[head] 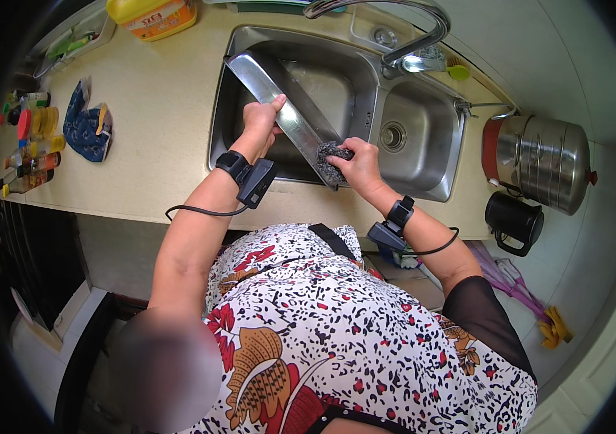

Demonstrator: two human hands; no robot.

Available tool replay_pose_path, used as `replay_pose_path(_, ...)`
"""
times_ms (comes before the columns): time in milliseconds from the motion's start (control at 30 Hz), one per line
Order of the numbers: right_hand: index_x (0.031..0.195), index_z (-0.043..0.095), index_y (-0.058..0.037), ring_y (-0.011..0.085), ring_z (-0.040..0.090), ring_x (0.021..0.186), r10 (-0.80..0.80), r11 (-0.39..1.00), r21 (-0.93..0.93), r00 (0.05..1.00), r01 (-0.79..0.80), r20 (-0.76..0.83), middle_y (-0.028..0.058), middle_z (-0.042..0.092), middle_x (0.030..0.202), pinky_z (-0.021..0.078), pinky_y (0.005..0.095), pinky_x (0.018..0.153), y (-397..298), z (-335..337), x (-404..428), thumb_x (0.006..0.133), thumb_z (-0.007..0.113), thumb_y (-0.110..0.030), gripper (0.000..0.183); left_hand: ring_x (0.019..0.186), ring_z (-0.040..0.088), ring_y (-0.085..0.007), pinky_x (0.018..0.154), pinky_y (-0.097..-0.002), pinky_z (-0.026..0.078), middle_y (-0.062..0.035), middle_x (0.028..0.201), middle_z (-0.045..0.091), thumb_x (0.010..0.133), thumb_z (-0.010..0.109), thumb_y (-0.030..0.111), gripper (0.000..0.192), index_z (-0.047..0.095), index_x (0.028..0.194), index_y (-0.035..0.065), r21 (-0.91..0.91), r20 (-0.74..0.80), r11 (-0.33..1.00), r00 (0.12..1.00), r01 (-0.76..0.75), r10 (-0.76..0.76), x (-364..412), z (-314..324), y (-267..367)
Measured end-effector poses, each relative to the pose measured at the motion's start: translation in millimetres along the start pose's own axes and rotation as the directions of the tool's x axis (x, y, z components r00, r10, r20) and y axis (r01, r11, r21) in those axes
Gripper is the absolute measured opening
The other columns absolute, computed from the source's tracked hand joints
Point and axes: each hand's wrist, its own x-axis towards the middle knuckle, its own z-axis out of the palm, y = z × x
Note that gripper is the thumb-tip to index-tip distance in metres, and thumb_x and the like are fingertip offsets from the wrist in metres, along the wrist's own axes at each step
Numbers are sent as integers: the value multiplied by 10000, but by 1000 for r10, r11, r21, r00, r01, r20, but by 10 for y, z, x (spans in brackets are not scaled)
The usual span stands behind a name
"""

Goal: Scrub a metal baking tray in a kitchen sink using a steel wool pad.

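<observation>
A long, narrow metal trough [297,122] lies tilted across the large basin of the double stainless-steel sink [359,100]. Its far end is by the basin's left rim, and its near end reaches the front rim. My left hand [262,120] grips the trough's edge near the middle, thumb on the metal. In my right hand [361,163] is a grey steel-wool scourer [331,158], pressed against the trough's near end. My right fingers partly hide the scourer.
A chrome faucet [422,62] arches behind the sink. Right of the small basin stand a steel steamer pot [541,163] and a black kettle [513,219]. Leftward on the counter [167,135] are a blue patterned cloth [86,127], several bottles [34,163] and a yellow jug [153,19].
</observation>
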Motion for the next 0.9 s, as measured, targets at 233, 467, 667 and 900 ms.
replay_pose_path(233,744,646,24,335,616,659,0,993,115,999,6,-55,193,624,720,486,371,638,-303,435,762,614,799,-197,299,588,629,-193,427,-322,523,-110,775,630,856,656,132,197,588,891,-50,-83,15,996,999,42,-41,52,-58,-80)
replay_pose_path(467,906,680,14,296,667,791,362,920,128,929,-370,81,192,676,821,504,364,716,1047,809,1295,695,775,-331,416,671,664,-215,537,-342,582,-126,841,642,887,611,144,212,572,949,-56,-67,78,998,997,22,-17,-166,-43,-49)
replay_pose_path(667,1182,554,0,359,611,992,333,919,-252,939,-303,86,219,645,1008,464,395,883,1526,990,1549,716,749,-265,571,825,677,-253,754,-429,571,-155,963,650,964,463,338,396,539,1073,-35,-162,195,977,975,139,-107,-267,-142,9)
replay_pose_path(900,1068,588,37,374,599,1005,496,834,-500,714,-233,494,247,627,1030,476,435,873,1466,1156,1602,686,748,-149,454,992,632,-287,813,-443,552,-191,1198,547,969,269,527,635,334,1335,12,-287,277,938,954,193,-112,-388,-217,93)
